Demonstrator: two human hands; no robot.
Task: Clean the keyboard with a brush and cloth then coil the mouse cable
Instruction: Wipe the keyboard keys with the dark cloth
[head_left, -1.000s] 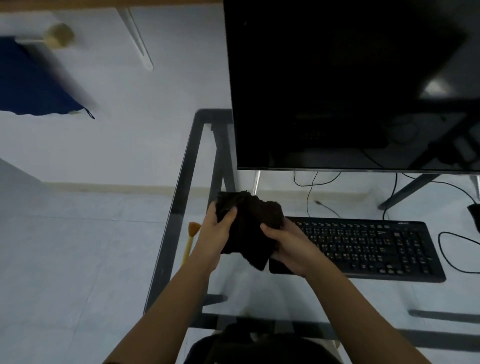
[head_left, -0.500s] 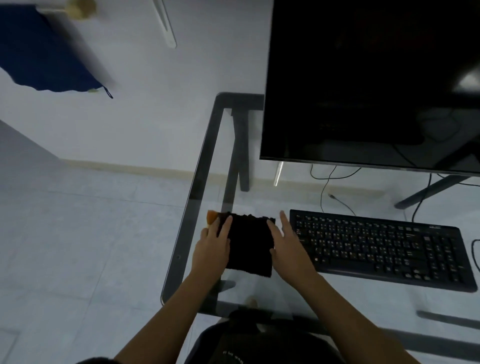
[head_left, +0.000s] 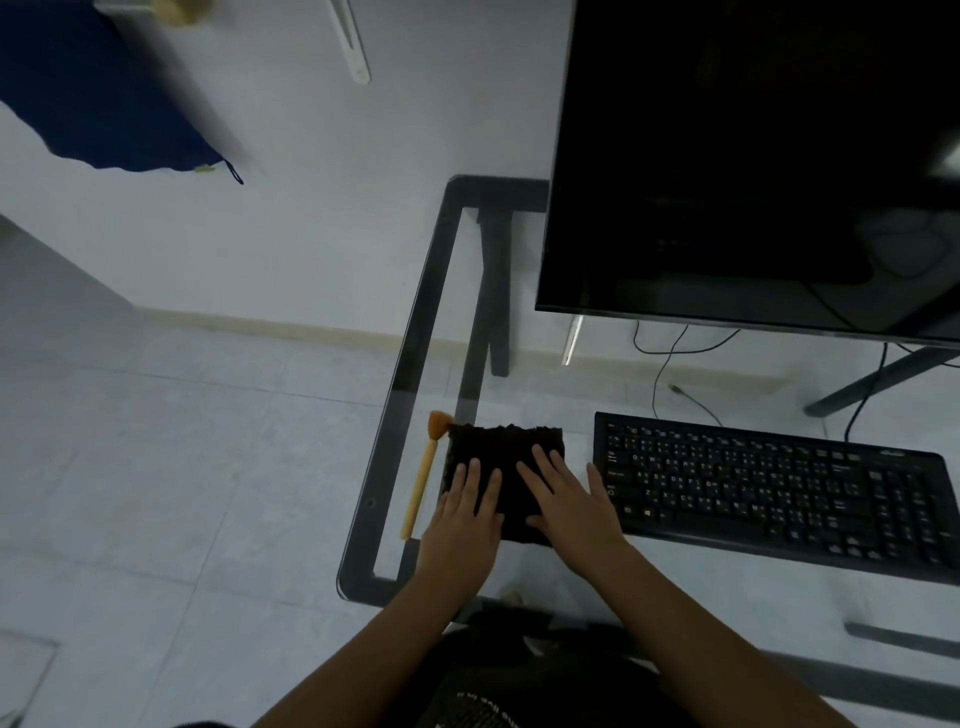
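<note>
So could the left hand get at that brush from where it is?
Probably yes. The brush lies just left of the cloth, right beside the left hand, which rests flat on the cloth and holds nothing. Nothing lies between hand and brush.

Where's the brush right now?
Head view, left of centre: the brush lies on the glass desk by its left edge, just left of the black cloth, bristles pointing away from the person.
</note>
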